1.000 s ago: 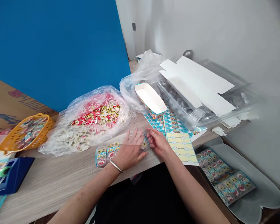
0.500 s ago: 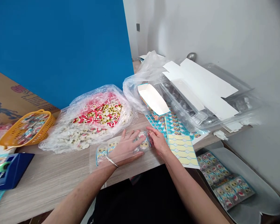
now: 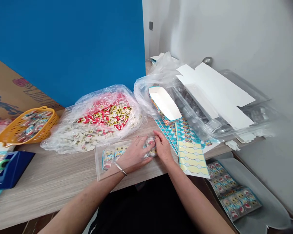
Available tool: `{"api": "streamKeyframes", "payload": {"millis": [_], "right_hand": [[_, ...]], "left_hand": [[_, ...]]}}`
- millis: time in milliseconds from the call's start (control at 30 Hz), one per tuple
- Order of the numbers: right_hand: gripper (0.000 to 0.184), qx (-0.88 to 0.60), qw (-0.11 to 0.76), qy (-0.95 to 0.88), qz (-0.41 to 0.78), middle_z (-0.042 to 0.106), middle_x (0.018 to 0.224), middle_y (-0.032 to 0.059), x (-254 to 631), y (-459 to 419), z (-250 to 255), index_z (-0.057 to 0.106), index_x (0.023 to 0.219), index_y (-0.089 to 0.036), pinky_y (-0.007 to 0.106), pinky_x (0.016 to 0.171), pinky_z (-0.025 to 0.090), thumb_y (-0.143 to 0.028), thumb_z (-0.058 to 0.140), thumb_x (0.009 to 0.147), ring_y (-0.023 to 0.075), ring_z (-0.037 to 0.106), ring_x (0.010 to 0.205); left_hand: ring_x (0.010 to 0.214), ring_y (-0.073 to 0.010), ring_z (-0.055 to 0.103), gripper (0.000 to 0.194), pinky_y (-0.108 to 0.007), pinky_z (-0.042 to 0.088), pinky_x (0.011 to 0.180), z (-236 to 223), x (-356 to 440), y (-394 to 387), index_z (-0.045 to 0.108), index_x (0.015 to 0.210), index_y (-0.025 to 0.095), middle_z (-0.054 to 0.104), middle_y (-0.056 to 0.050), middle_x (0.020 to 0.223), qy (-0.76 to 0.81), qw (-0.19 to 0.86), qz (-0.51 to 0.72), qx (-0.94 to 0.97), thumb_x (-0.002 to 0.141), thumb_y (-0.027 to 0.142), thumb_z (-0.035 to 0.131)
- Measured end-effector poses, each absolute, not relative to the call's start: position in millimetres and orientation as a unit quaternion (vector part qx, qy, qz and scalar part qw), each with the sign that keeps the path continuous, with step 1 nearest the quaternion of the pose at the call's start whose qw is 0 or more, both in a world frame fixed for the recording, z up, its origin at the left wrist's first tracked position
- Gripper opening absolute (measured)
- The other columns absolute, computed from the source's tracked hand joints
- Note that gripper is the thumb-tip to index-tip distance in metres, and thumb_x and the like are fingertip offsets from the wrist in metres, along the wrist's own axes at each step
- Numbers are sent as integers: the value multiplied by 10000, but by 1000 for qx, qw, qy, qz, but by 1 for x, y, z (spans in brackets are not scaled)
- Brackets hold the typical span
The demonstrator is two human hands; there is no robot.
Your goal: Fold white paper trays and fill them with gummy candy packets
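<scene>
A clear plastic blister pack (image 3: 109, 157) lies on the wooden table in front of me, with rounded compartments of small eye-like and red-and-white pieces and blue printed card. Across its middle my left hand (image 3: 133, 153) rests palm down, fingers stretched out and close together, hiding several compartments. At the pack's right end my right hand (image 3: 162, 148) has its fingers bent against the edge, pinching it; the fingertips are partly hidden. Just right of that hand lies a printed sheet of yellow and blue labels (image 3: 192, 154).
Beyond the hands sits a plastic bag (image 3: 107, 120) of loose pieces. An orange basket (image 3: 48, 128) and a blue tape dispenser (image 3: 17, 170) stand left. An open card tray (image 3: 166, 105) and clear plastic trays (image 3: 224, 130) lie right; filled packs (image 3: 241, 203) are below the table edge.
The view has shifted slightly, so most things sit further right. My left fingers have drawn closer together on the pack. My right hand has closed in against its right end.
</scene>
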State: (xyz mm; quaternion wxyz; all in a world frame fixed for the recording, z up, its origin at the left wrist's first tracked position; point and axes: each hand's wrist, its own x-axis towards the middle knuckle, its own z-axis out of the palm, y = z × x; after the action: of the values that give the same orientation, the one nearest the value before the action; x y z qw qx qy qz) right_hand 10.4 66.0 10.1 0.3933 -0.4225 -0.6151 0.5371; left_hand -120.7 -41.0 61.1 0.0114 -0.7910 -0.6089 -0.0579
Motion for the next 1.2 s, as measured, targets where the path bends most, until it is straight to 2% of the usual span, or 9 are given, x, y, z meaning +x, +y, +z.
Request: {"api": "streamKeyframes", "payload": {"millis": [100,200,400,567,700,833,933,1067,1200], "right_hand": [[274,-405,395,-631,531,741,1106,62,12,62,12,732,1047,-244,396,1007,465,-288,505,901,231,649,1071],[298,-395,395,-650,516,734,1140,64,15,58,13,729,1080,-243,391,1018,458,-262,494,898,230,647,1092],[318,-410,380,-668,491,728,1156,85,14,57,13,720,1097,-232,404,1024,456,-256,467,905,239,646,1098],[336,-405,368,-686,479,722,1168,86,11,55,11,709,1120,-224,396,1014,462,-253,438,923,230,643,1103],[337,-399,373,-691,473,721,1178,82,8,51,11,716,1129,-225,398,1039,444,-223,459,911,233,636,1124],[336,-401,381,-690,467,723,1166,80,6,48,14,728,1126,-235,407,1039,440,-206,481,900,243,636,1113],[356,-405,361,-706,454,714,1181,100,6,47,16,718,1155,-216,423,1032,441,-199,462,908,256,630,1120],[361,-410,345,-715,449,707,1192,105,6,47,19,711,1167,-213,427,1035,437,-202,453,915,265,621,1135],[371,-420,335,-722,436,700,1201,120,5,46,21,701,1181,-201,438,1041,429,-210,429,929,276,612,1144]], "left_hand": [[1379,-367,459,608,-563,370,1148,59,-121,-41,469,1436,176,476,-221,1462,-609,13,-61,-790,917,439,645],[1378,-366,467,613,-571,351,1157,58,-122,-41,481,1426,178,492,-217,1458,-612,18,-65,-788,908,453,661],[1391,-362,462,799,-587,241,1211,57,-124,-42,424,1454,98,512,-222,1469,-626,-6,-90,-775,864,569,686],[1440,-394,395,897,-637,185,1211,60,-130,-43,408,1479,79,475,-238,1507,-622,-17,-78,-779,842,658,659],[1459,-399,364,1003,-614,216,1212,61,-140,-47,371,1509,67,438,-248,1533,-611,-30,-60,-789,807,730,644],[1502,-427,248,1141,-616,200,1226,65,-159,-66,334,1534,48,373,-257,1570,-612,-11,-59,-788,749,838,584],[1525,-395,184,1076,-587,240,1230,68,-183,-92,279,1568,88,358,-230,1586,-607,6,-85,-790,806,786,578],[1535,-364,163,858,-589,299,1211,65,-216,-130,236,1588,139,386,-201,1580,-612,21,-122,-781,935,563,596],[1519,-335,253,548,-574,351,1198,64,-248,-158,431,1500,189,452,-142,1553,-655,-3,-117,-746,1001,401,507]]}}
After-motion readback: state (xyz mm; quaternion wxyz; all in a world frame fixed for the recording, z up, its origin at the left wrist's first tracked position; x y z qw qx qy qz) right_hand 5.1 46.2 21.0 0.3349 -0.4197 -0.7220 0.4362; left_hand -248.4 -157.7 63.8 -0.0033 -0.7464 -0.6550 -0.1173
